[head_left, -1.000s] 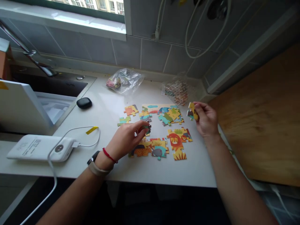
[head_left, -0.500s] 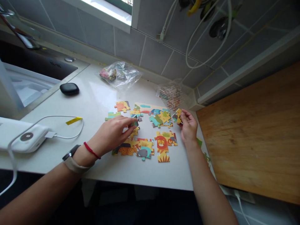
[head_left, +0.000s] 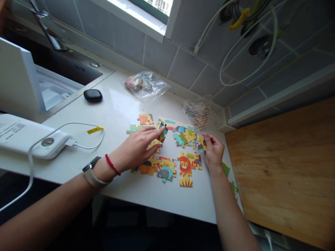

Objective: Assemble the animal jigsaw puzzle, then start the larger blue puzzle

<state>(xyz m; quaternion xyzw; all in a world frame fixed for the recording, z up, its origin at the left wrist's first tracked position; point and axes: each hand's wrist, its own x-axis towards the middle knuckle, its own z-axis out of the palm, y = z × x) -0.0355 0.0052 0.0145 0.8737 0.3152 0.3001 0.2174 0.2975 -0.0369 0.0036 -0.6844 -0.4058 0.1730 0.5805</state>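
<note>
My left hand (head_left: 140,144) reaches over the loose pieces, its thumb and fingers closed around a tilted puzzle piece (head_left: 162,131) that they partly hide. Pinched in my right hand (head_left: 214,151) is a yellow and teal puzzle piece (head_left: 201,143), low beside a heap of mixed pieces (head_left: 187,137). Nearer the counter's front edge lies a joined lion section (head_left: 185,165). To its left is another joined section with a grey hippo (head_left: 165,173), its far side covered by my left hand. An orange and yellow piece (head_left: 145,119) lies beyond that hand.
Two clear plastic bags, one with colourful contents (head_left: 146,84) and one with more pieces (head_left: 199,111), lie toward the wall. A wooden board (head_left: 282,167) stands at right. At left are a white power bank (head_left: 34,137) with a cable, a black case (head_left: 92,95) and a sink (head_left: 104,72).
My left hand has moved forward and right with its piece. My right hand has lowered its piece toward the counter beside the heap. The whole view has shifted slightly.
</note>
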